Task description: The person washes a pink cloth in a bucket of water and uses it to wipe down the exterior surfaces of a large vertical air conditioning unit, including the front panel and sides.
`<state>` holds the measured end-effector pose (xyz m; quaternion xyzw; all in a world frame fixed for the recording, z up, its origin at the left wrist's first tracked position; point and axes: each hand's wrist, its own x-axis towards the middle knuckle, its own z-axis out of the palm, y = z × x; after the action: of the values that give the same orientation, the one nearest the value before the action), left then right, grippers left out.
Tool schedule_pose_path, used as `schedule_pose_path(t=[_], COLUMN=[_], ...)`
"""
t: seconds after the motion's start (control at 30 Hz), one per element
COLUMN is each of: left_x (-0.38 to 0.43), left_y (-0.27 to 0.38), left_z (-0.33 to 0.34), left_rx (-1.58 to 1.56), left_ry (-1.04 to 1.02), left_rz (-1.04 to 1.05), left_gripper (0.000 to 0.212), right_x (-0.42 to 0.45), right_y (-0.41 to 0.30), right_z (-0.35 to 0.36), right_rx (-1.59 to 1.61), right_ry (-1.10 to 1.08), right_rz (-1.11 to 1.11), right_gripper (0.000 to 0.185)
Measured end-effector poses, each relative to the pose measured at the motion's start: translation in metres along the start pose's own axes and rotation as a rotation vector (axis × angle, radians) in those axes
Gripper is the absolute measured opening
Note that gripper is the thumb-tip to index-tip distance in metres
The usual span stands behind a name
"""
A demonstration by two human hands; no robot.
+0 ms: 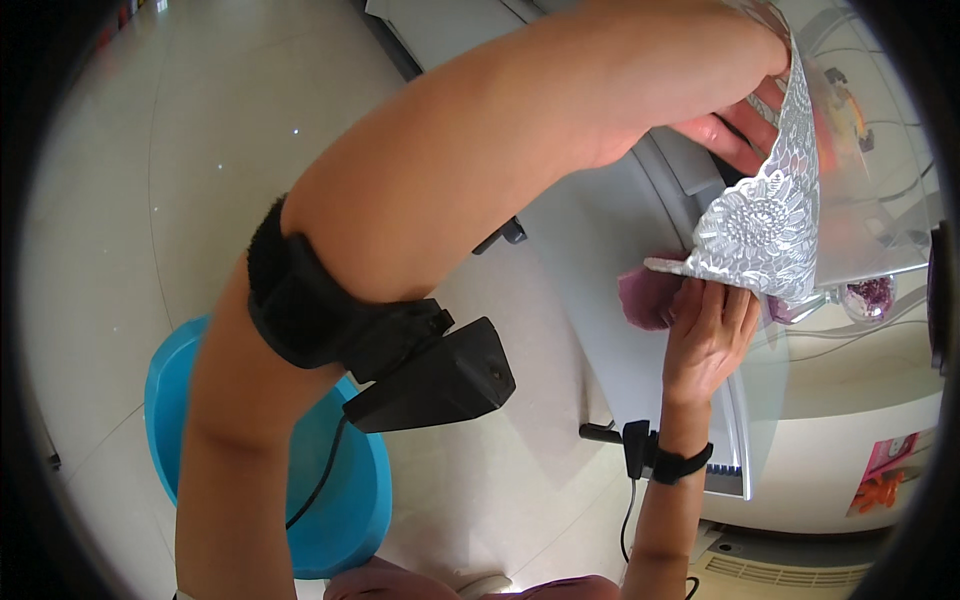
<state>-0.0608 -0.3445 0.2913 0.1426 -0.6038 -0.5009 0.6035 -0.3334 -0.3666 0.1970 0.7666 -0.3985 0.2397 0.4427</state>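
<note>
A silver embossed mat (757, 225) with a flower pattern is raised and bent upward at its scalloped edge. My left hand (739, 135) is at its upper part, fingers spread against the underside and partly hidden by it. Just below the mat's lower edge, my right hand (712, 334) presses on a purple cloth (646, 300), its fingertips covered by the mat. The cloth lies on a grey cabinet top (600, 300), sticking out to the left of the fingers.
A glass vessel with purple contents (870, 298) stands right of the mat, near clear sheeting (877, 217) and cables. On the tiled floor (480, 480) sits a blue basin (337, 480). Black devices (435, 382) with cords are strapped to both arms. A wall unit with a vent grille (780, 574) is at lower right.
</note>
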Motion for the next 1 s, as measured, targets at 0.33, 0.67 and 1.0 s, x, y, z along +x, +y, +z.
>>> schedule_pose_path(t=[0.33,0.67,1.0], left_x=[-0.021,-0.005,-0.015], left_y=[0.033,-0.039,-0.044], left_z=[0.003,0.005,0.022], left_rx=[0.808,1.077,1.087], left_ry=[0.362,0.522,0.54], left_rz=[0.106,0.585,0.443], left_gripper=[0.031,0.068,0.088], right_x=[0.003,0.071,0.157], right_y=[-0.021,-0.077,-0.132], right_z=[0.006,0.056,0.086], right_rx=[0.289,0.24,0.458], right_ry=[-0.04,-0.246,-0.06], right_rz=[-0.141,-0.167,-0.276], right_gripper=[0.055,0.057,0.07])
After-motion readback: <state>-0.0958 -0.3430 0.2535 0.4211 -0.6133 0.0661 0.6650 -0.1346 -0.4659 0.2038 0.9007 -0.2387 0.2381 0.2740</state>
